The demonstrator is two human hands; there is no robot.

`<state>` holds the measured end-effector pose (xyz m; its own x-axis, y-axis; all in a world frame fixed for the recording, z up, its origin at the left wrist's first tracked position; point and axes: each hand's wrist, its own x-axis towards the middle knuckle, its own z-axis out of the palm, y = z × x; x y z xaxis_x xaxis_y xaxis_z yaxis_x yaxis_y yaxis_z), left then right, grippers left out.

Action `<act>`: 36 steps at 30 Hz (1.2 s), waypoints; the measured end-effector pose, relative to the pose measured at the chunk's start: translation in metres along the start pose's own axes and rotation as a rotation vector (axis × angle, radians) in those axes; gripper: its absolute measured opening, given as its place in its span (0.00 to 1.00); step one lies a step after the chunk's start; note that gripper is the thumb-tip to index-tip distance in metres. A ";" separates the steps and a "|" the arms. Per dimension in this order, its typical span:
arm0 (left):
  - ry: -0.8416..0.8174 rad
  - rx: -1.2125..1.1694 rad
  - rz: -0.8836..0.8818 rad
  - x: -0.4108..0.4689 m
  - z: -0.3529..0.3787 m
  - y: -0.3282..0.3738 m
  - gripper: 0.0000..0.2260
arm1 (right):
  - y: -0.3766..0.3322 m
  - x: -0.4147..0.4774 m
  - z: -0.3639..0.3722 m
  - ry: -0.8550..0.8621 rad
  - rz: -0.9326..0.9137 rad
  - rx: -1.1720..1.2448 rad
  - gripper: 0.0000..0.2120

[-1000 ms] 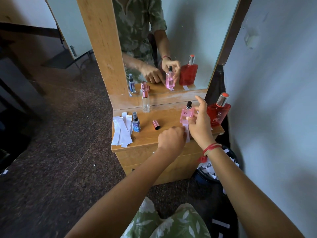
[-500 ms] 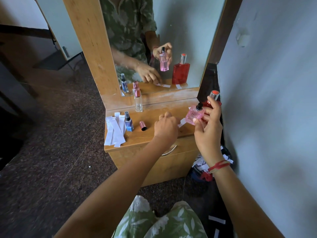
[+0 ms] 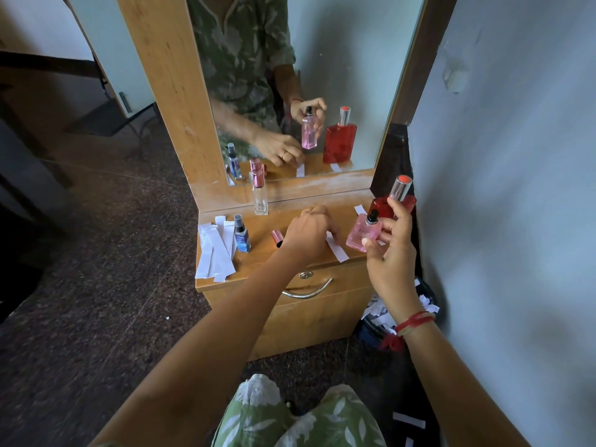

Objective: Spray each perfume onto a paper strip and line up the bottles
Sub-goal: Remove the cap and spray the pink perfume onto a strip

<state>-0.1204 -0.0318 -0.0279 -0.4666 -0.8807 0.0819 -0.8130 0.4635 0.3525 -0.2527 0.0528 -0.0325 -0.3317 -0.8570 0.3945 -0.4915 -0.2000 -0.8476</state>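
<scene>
Red bottle [image 3: 392, 206] behind pink bottle [image 3: 364, 233], R hand [image 3: 390, 253]

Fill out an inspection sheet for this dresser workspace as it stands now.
Surface: wooden dresser top, mirror behind.
Job's things: pink bottle lifted; red bottle, clear bottle, blue bottle standing; paper strip flat; spare strips piled.
Clutter: loose pink cap.
Hands: right hand grips pink bottle; left hand pins strip.
Cables: nothing seen.
Surroundings: bin of used strips, wall at right.
</scene>
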 end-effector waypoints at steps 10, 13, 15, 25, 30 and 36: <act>0.037 -0.160 -0.014 0.015 0.005 -0.017 0.15 | 0.014 0.005 0.011 -0.169 0.069 0.051 0.38; 0.051 -0.156 -0.040 0.016 0.005 -0.019 0.10 | 0.016 0.010 0.011 -0.179 0.074 0.070 0.38; 0.058 -0.159 -0.037 0.016 0.005 -0.021 0.09 | 0.014 0.014 0.010 -0.196 0.079 0.091 0.37; -0.013 -0.157 -0.132 0.017 0.001 -0.023 0.04 | 0.012 0.030 0.016 -0.420 0.048 0.021 0.41; -0.003 -0.175 -0.144 0.018 -0.005 -0.019 0.06 | 0.012 0.033 0.018 -0.397 0.042 -0.002 0.39; -0.019 -0.163 -0.138 0.020 -0.006 -0.019 0.08 | 0.015 0.035 0.023 -0.378 0.033 -0.014 0.38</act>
<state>-0.1119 -0.0592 -0.0275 -0.3623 -0.9320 0.0058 -0.8033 0.3154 0.5051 -0.2532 0.0085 -0.0396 -0.0285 -0.9781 0.2063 -0.4969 -0.1652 -0.8519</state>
